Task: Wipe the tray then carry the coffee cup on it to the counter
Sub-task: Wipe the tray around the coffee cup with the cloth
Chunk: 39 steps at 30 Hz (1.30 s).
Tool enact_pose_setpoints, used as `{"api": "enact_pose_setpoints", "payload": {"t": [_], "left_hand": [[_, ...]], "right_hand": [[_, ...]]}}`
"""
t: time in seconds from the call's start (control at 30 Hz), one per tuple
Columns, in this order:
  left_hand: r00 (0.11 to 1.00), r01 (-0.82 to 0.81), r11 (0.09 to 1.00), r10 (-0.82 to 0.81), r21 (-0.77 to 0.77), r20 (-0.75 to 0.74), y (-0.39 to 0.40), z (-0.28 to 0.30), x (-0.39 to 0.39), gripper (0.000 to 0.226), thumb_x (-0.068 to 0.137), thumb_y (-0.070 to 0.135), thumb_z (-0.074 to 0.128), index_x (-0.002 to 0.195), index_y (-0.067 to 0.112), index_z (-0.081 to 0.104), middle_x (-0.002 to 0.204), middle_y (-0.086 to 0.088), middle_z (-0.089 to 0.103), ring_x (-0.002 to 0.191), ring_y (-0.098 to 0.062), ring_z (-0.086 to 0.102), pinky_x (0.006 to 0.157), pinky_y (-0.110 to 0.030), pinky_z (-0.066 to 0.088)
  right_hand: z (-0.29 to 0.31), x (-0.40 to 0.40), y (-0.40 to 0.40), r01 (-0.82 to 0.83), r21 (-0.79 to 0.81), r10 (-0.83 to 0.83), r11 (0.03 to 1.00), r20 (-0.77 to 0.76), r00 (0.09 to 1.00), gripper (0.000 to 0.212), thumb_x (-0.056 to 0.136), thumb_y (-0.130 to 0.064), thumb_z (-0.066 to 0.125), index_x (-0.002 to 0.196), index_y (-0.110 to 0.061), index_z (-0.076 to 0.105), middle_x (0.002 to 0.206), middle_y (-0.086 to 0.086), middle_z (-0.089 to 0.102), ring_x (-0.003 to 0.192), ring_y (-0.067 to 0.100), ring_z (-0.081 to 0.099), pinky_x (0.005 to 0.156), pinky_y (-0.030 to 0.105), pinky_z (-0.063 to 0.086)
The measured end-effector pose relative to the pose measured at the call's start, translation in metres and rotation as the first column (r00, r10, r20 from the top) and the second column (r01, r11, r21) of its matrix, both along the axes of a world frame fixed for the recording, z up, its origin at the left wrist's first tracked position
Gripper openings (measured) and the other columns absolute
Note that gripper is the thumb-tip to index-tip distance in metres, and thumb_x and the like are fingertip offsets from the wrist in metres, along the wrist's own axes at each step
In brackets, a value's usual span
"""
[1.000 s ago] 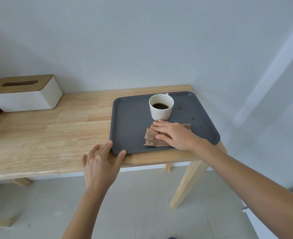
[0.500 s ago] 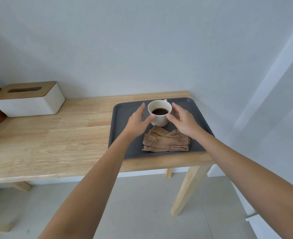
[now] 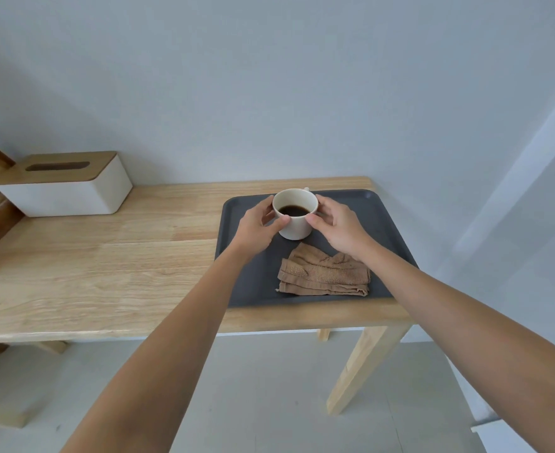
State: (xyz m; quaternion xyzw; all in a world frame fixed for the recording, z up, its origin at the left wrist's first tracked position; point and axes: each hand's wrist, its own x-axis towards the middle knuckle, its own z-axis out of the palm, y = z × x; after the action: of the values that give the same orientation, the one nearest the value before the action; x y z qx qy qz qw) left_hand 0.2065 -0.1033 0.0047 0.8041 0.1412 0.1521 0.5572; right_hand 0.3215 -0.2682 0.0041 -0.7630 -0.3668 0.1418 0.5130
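The white coffee cup (image 3: 296,214) stands upright on the dark grey tray (image 3: 380,223), toward the tray's 12 o'clock edge and a little left of its middle, with dark coffee low inside it. Both hands close on it from opposite sides: the left hand (image 3: 259,223) cups the wall at 9 o'clock, thumb tip on the near face just under the rim, and the right hand (image 3: 336,225) cups it at 3 o'clock, thumb likewise on the near face. The fingers curl round the far side, where the contact is hidden. Whether the cup's base rests on the tray or is just clear of it cannot be told.

At 6 o'clock from the cup lies a folded brown cloth (image 3: 325,274), apart from the cup, its near edge close to the tray's 6 o'clock rim. The right forearm crosses above the cloth's right corner.

The tray sits at the right end of the wooden worktop (image 3: 106,266); its 6 o'clock rim lies near the worktop's front edge and its 3 o'clock side reaches the worktop's right end. Bare tray surface shows at 9 o'clock and 3 o'clock of the cup. At 9 o'clock of the tray the worktop is open wood up to a white tissue box (image 3: 67,191) with a wooden lid by the wall, well apart from the tray.
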Motion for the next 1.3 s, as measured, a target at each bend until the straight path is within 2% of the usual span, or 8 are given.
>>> {"api": "enact_pose_setpoints", "payload": {"t": [0.1,0.33,0.43,0.8,0.93,1.03,1.17,1.3], "left_hand": [[1.0,-0.019,1.0,0.019,-0.015,0.016,0.019,0.003,-0.005,0.055,0.079,0.035,0.066,0.132,0.023,0.054,0.128,0.007,0.063,0.123,-0.008,0.055,0.11,-0.039,0.04],[0.999,-0.019,0.999,0.021,-0.049,0.041,0.056,0.011,-0.015,0.035,0.09,0.011,0.061,0.123,0.022,0.057,0.123,0.0,0.065,0.12,-0.011,0.058,0.109,-0.036,0.04],[0.999,-0.028,0.997,0.031,-0.066,0.032,0.07,0.013,-0.018,0.035,0.091,0.01,0.061,0.12,0.028,0.056,0.122,0.004,0.065,0.118,-0.009,0.059,0.109,-0.033,0.041],[0.999,-0.036,0.997,0.038,-0.067,0.028,0.083,-0.001,-0.022,0.037,0.092,0.017,0.059,0.129,0.022,0.054,0.127,0.006,0.063,0.122,-0.007,0.056,0.109,-0.033,0.041],[0.994,-0.09,0.986,0.098,0.137,-0.052,0.076,-0.008,-0.026,0.046,0.093,0.031,0.053,0.138,0.026,0.043,0.131,0.01,0.059,0.123,-0.01,0.054,0.103,-0.033,0.042],[0.973,-0.155,0.92,0.205,0.359,-0.104,0.06,-0.013,-0.036,0.054,0.096,0.029,0.049,0.146,0.018,0.031,0.141,-0.002,0.051,0.129,-0.023,0.047,0.101,-0.033,0.039],[0.888,-0.103,0.789,0.347,0.605,-0.302,0.011,-0.02,-0.066,0.066,0.099,0.037,0.038,0.153,0.012,0.008,0.161,-0.01,0.006,0.149,-0.028,0.003,0.119,-0.046,0.013],[0.816,-0.103,0.729,0.45,0.677,-0.361,-0.041,-0.034,-0.088,0.065,0.099,0.046,0.025,0.153,0.016,0.004,0.161,-0.014,-0.007,0.149,-0.031,-0.009,0.118,-0.051,0.007]], "right_hand": [[0.003,-0.002,0.021,-0.035,-0.002,0.035,0.999,-0.019,0.999,0.047,0.091,-0.022,0.062,0.137,-0.022,0.049,0.131,-0.002,0.062,0.12,0.008,0.058,0.107,0.031,0.043],[0.001,-0.002,0.069,-0.066,0.003,0.066,0.998,-0.055,0.996,0.045,0.088,-0.025,0.064,0.132,-0.023,0.053,0.129,-0.005,0.063,0.119,0.006,0.059,0.109,0.036,0.043],[0.001,-0.003,0.086,-0.078,-0.009,0.078,0.997,-0.061,0.995,0.048,0.087,-0.028,0.064,0.133,-0.026,0.051,0.13,-0.006,0.063,0.119,0.006,0.058,0.108,0.035,0.043],[-0.006,0.0,0.1,-0.091,-0.063,0.087,0.994,-0.054,0.995,0.048,0.089,-0.029,0.063,0.135,-0.026,0.049,0.132,-0.006,0.061,0.121,0.008,0.057,0.109,0.038,0.042],[-0.001,0.0,0.091,-0.203,-0.255,0.214,0.945,0.018,0.977,0.065,0.088,-0.048,0.052,0.146,-0.036,0.026,0.149,-0.006,0.043,0.14,0.014,0.038,0.115,0.044,0.032],[0.005,-0.006,0.065,-0.17,-0.384,0.227,0.907,0.107,0.968,0.069,0.094,-0.049,0.045,0.152,-0.031,0.011,0.159,-0.003,0.025,0.146,0.017,0.025,0.118,0.042,0.026],[0.01,-0.034,0.009,-0.179,-0.377,0.272,0.909,0.209,0.939,0.052,0.1,-0.036,0.043,0.149,-0.03,0.028,0.156,-0.005,0.03,0.145,0.012,0.025,0.118,0.035,0.024],[-0.006,-0.058,-0.04,-0.21,-0.458,0.358,0.864,0.264,0.896,0.045,0.101,-0.034,0.039,0.146,-0.03,0.037,0.155,-0.01,0.031,0.147,0.004,0.01,0.121,0.033,0.016]]}}
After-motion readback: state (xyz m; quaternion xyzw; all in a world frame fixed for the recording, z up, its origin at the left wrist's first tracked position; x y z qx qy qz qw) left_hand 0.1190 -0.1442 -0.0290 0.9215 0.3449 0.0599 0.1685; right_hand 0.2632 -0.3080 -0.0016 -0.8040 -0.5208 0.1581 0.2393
